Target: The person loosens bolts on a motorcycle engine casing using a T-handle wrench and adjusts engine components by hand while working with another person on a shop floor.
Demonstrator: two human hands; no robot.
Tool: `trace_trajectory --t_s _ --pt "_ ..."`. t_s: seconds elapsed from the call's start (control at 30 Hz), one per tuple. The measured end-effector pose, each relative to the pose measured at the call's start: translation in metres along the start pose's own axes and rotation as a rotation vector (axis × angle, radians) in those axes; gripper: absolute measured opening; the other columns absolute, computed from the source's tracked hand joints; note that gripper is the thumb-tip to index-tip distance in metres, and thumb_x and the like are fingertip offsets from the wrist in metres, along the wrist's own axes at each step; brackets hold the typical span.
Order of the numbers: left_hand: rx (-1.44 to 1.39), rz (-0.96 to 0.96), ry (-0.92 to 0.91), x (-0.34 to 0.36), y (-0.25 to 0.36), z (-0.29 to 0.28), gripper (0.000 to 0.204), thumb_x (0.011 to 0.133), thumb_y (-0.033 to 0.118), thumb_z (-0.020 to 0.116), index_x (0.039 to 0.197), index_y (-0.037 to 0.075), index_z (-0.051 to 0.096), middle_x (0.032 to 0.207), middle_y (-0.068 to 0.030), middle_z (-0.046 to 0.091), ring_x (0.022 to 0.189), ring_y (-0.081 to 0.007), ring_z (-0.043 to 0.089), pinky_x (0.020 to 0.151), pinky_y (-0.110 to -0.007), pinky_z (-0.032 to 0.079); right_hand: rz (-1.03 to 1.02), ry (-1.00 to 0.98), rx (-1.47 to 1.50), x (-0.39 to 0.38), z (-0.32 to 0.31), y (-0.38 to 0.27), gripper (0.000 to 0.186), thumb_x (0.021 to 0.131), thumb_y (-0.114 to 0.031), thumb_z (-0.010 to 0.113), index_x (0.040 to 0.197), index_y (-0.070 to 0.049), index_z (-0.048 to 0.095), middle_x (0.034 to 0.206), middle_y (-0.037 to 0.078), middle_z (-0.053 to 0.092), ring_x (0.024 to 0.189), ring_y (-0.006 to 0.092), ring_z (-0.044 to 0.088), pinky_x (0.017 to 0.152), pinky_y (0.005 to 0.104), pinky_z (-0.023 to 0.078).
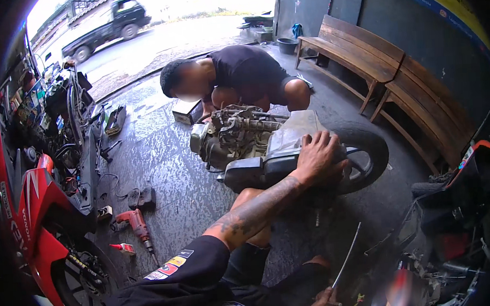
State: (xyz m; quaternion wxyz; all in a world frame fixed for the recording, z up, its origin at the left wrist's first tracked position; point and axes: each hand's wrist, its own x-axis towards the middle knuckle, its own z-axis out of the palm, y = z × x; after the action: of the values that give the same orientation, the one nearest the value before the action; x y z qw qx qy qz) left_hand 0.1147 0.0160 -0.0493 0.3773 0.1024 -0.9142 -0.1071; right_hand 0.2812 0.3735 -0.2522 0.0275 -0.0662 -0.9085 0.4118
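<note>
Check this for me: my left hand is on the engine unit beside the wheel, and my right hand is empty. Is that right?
Not quite: your right hand isn't empty; the head view shows it holding a thin metal rod. Your left hand is on the engine unit beside the wheel, as you said.

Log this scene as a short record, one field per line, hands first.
Left hand: resting on top of the engine cover, beside the wheel
Right hand: low in view, holding a thin metal rod
Engine: dirty, with the wheel at its right end
Other person: crouching on the engine's far side
Floor, left: red drill, near a red-capped bottle
Far left: red motorbike
Back right: wooden benches along the wall
Outside: dark truck
</note>
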Motion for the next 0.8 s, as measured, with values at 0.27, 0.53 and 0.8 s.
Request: trace_trajectory --t_s 0.27,0.53,0.8 --pt "-0.038 -0.026 -0.015 -0.006 -0.002 0.0 0.064 0.077 0.053 0.061 0.12 0.008 0.044 0.111 -0.0144 0.047 0.111 -0.0307 0.045 0.098 -0.049 0.027 0.144 -0.092 0.412 -0.012 0.002 -0.033 0.031 0.092 -0.023 0.048 0.099 0.004 0.06 0.061 0.004 0.047 0.054 0.0175 0.044 0.052 0.0298 0.039" --pt "0.092 -0.001 0.105 -0.012 0.003 0.005 0.06 0.086 0.048 0.052 0.126 0.005 0.04 0.127 -0.0166 0.043 0.124 -0.0325 0.037 0.106 -0.054 0.017 0.4 -0.338 0.717 -0.03 0.08 0.009 0.023 0.092 -0.022 0.048 0.091 -0.001 0.058 0.064 0.004 0.049 0.053 0.0175 0.046 0.052 0.0308 0.038" --pt "0.185 -0.121 -0.035 -0.044 0.006 0.001 0.073 0.093 0.051 0.034 0.141 -0.002 0.018 0.148 -0.0226 0.017 0.139 -0.0329 0.012 0.112 -0.048 0.006 0.614 -0.904 0.999 -0.091 0.069 -0.048 0.016 0.095 -0.019 0.046 0.094 -0.006 0.055 0.057 -0.003 0.033 0.047 0.0076 0.032 0.045 0.0238 0.031"
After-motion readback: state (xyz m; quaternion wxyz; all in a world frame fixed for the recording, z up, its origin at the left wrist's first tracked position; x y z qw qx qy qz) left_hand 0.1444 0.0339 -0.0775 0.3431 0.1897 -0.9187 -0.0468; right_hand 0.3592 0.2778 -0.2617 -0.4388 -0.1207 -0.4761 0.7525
